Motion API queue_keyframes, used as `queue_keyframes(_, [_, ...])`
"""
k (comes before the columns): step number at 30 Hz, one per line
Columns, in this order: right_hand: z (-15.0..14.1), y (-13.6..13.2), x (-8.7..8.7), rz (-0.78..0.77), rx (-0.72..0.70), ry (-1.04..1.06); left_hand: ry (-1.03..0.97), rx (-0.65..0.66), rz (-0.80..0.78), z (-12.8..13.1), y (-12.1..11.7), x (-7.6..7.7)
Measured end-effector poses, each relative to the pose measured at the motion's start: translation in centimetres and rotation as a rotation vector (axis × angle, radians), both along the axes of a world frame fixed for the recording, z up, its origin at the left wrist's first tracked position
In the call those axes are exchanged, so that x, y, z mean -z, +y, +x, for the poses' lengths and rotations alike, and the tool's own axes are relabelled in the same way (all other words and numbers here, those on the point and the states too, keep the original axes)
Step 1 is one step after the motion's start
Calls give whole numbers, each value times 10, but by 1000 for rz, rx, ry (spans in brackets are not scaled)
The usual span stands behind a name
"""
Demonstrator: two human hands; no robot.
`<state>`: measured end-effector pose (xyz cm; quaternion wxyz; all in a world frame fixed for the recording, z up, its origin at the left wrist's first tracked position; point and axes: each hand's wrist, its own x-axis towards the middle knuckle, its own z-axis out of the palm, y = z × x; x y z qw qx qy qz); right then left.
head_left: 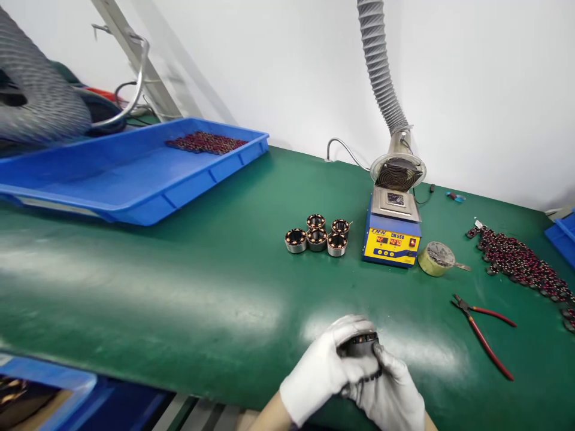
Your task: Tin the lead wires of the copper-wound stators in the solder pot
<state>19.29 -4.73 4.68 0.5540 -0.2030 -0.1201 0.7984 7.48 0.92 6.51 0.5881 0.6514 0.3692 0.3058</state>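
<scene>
while in 2 hands (317,368), ring (362,348) near bench edge (135,376)

A plain white wall (278,72) rises behind a glossy green table (202,287) reflecting light

Dark cylindrical part (363,348), coppery-flecked end up, between left hand (330,363) and right hand (392,386)

I'm seeing plain white, soft-looking cloth gloves (309,378) covering the left hand (324,364) and the right hand (390,389). They are ending at the wrists, with bare forearms (271,414) showing below. The right one is looking greyer in places; whether shade or grime is causing that, I cannot tell.
</scene>
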Motion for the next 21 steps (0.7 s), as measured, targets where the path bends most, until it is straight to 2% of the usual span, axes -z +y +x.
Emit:
queue_keyframes(2, [1,0,2,27,-20,-37,-67,-96,-108,3,6,-1])
queue_keyframes(4, [2,0,3,29,-45,-57,-130,-254,-255,-1,12,-3])
queue_keyframes(6, [2,1,3,7,-57,-49,-173,-372,-308,-9,15,-6])
queue_keyframes(7, [2,1,3,-7,-56,-44,-174,-352,-307,-12,14,-7])
queue_keyframes(10, [0,1,2,-49,0,-50,-134,-151,-315,-7,7,-13])
queue_keyframes(11, [-1,1,2,-57,26,-59,-130,-158,-314,-2,3,-14])
queue_keyframes(15, [-2,1,1,-5,20,-104,-258,-396,-403,16,-3,-16])
queue_keyframes(17, [0,0,1,15,-25,-96,-438,-486,-425,13,3,-17])
queue_keyframes(19, [2,1,0,-1,-56,-56,-606,-621,-359,3,9,-15])
queue_keyframes(20, [2,1,0,-10,-70,-29,-614,-638,-325,-3,11,-13])
queue_keyframes(21, [3,1,0,-23,-71,0,-562,-582,-305,-9,10,-10])
